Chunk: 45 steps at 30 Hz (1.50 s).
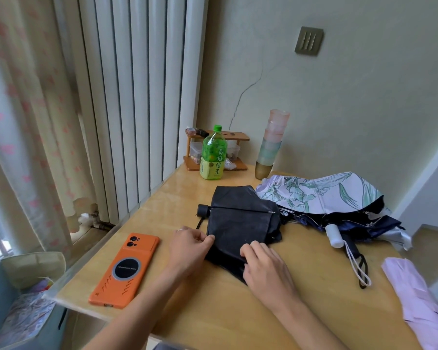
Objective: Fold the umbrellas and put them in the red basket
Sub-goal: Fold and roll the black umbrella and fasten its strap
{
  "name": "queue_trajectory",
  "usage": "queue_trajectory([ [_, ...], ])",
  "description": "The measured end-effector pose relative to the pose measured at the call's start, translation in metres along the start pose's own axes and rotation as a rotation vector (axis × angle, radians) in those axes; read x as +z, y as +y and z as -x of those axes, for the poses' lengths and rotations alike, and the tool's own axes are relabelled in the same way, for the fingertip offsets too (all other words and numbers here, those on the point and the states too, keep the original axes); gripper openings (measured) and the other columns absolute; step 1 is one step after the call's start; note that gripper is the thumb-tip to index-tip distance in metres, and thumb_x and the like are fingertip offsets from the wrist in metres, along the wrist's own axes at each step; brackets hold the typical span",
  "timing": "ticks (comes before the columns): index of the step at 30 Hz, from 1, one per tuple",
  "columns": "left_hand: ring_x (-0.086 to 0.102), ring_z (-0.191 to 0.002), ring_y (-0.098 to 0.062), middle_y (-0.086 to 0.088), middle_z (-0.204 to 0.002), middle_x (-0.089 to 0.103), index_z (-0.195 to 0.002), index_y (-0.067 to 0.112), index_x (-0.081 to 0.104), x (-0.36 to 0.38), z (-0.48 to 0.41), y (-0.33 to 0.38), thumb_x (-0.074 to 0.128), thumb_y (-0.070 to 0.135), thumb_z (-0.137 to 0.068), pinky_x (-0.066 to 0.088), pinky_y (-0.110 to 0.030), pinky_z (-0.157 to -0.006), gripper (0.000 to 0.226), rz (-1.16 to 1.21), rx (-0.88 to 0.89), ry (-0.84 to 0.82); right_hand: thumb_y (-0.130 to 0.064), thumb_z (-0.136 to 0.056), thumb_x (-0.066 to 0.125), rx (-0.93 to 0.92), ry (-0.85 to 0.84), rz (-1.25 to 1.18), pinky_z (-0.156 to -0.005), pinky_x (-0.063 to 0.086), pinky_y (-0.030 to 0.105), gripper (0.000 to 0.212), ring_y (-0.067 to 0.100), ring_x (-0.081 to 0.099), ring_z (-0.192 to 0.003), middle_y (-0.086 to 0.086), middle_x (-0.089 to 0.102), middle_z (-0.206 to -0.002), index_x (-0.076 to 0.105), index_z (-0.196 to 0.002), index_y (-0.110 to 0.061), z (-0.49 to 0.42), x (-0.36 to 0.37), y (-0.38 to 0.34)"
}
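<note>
Umbrella (240,221) of black cloth lying flat on our table (213,311), our left hand (190,248) pinching its near edge, our right hand (266,271) gripping a fold with curled fingers

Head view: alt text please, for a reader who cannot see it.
The left hand and right hand pinch the fabric of a black umbrella lying on a wooden table. A flowered umbrella lies beside it, an orange phone to its left.
</note>
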<state>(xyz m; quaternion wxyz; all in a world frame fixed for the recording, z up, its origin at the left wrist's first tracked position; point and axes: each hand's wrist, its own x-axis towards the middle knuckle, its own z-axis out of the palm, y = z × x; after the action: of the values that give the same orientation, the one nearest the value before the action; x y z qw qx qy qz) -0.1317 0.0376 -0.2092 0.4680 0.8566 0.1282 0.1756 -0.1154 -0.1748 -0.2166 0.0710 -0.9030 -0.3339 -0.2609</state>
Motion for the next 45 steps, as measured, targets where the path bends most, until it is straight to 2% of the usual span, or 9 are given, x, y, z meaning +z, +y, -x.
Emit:
queue_trajectory([
  [5, 0.065, -0.095, -0.024, 0.012, -0.062, 0.066, -0.064, 0.021, 0.072, 0.0, -0.007, -0.009, 0.063, 0.051, -0.087, 0.054, -0.045, -0.089, 0.039, -0.092, -0.117, -0.062, 0.003, -0.068, 0.068, -0.054, 0.023, -0.003, -0.061, 0.048, 0.032, 0.034, 0.018, 0.051, -0.071, -0.006, 0.051, -0.082, 0.059, -0.091, -0.019, 0.01, -0.006, 0.005],
  [11, 0.057, -0.111, -0.024, 0.006, -0.095, 0.071, -0.072, 0.025, 0.073, -0.003, -0.012, -0.009, 0.064, 0.052, -0.092, 0.037, -0.052, -0.109, 0.035, -0.218, -0.147, -0.119, -0.003, -0.082, 0.065, -0.158, -0.003, -0.048, -0.064, 0.048, 0.033, 0.019, 0.018, 0.053, -0.074, -0.005, 0.053, -0.087, 0.062, -0.092, -0.019, 0.015, -0.011, 0.01],
  [17, 0.044, -0.123, -0.026, -0.002, -0.123, 0.057, -0.106, 0.027, 0.07, -0.008, -0.006, 0.007, 0.063, 0.045, -0.094, 0.032, -0.049, -0.105, 0.023, -0.526, -0.112, -0.142, -0.005, -0.087, 0.066, -0.215, -0.127, -0.166, -0.069, 0.051, 0.026, 0.024, 0.01, 0.058, -0.085, -0.01, 0.055, -0.098, 0.063, -0.104, -0.022, 0.02, -0.012, 0.017],
  [24, 0.048, -0.127, -0.021, -0.002, -0.137, 0.056, -0.139, 0.017, 0.054, 0.014, -0.015, 0.018, 0.046, 0.008, -0.097, 0.041, -0.031, -0.104, 0.044, -0.427, 0.406, -0.087, -0.013, -0.088, 0.051, -0.159, -0.129, -0.257, -0.071, 0.051, 0.025, 0.023, 0.008, 0.058, -0.088, -0.012, 0.058, -0.096, 0.069, -0.1, -0.023, 0.018, -0.013, 0.019],
  [27, 0.034, -0.148, -0.025, -0.006, -0.156, 0.045, -0.152, 0.016, 0.043, 0.029, -0.026, 0.019, 0.043, 0.019, -0.104, 0.03, -0.034, -0.119, 0.048, -0.554, 0.498, -0.155, -0.016, -0.087, 0.047, -0.148, -0.151, -0.3, -0.071, 0.051, 0.026, 0.028, 0.01, 0.058, -0.087, -0.01, 0.06, -0.095, 0.071, -0.1, -0.022, 0.017, -0.013, 0.019],
  [31, 0.003, -0.158, -0.023, -0.002, -0.17, 0.013, -0.163, 0.019, 0.016, 0.039, -0.031, 0.004, 0.024, 0.048, -0.107, 0.009, -0.041, -0.127, 0.064, -0.737, 0.397, -0.28, -0.015, -0.087, 0.048, -0.086, -0.206, -0.413, -0.076, 0.051, 0.024, 0.032, 0.006, 0.06, -0.086, -0.013, 0.063, -0.097, 0.075, -0.101, -0.024, 0.018, -0.011, 0.025],
  [37, -0.02, -0.155, -0.014, 0.011, -0.168, -0.015, -0.162, 0.033, -0.004, 0.043, -0.02, -0.008, -0.024, 0.092, -0.063, -0.009, -0.049, -0.126, 0.117, -0.741, 0.34, -0.333, -0.006, -0.087, 0.058, 0.075, -0.31, -0.654, -0.069, 0.042, 0.012, 0.031, 0.007, 0.061, -0.075, -0.012, 0.068, -0.088, 0.079, -0.091, -0.027, -0.009, -0.016, 0.041],
  [41, -0.022, -0.154, -0.015, 0.01, -0.169, -0.015, -0.162, 0.033, -0.004, 0.045, -0.02, -0.006, -0.014, 0.089, -0.066, -0.009, -0.052, -0.125, 0.112, -0.76, 0.334, -0.33, 0.005, -0.087, 0.057, 0.27, -0.186, -0.763, -0.075, 0.047, 0.016, 0.039, 0.008, 0.066, -0.078, -0.01, 0.07, -0.098, 0.078, -0.101, -0.025, -0.051, -0.007, 0.062],
  [45, -0.023, -0.154, -0.015, 0.009, -0.169, -0.016, -0.163, 0.033, -0.004, 0.046, -0.021, -0.008, -0.009, 0.093, -0.072, -0.011, -0.053, -0.124, 0.109, -0.781, 0.338, -0.331, -0.004, -0.088, 0.058, 0.462, -0.018, -0.652, -0.097, 0.05, 0.029, 0.041, 0.008, 0.059, -0.112, -0.006, 0.064, -0.123, 0.068, -0.121, -0.026, -0.095, 0.003, 0.082],
])
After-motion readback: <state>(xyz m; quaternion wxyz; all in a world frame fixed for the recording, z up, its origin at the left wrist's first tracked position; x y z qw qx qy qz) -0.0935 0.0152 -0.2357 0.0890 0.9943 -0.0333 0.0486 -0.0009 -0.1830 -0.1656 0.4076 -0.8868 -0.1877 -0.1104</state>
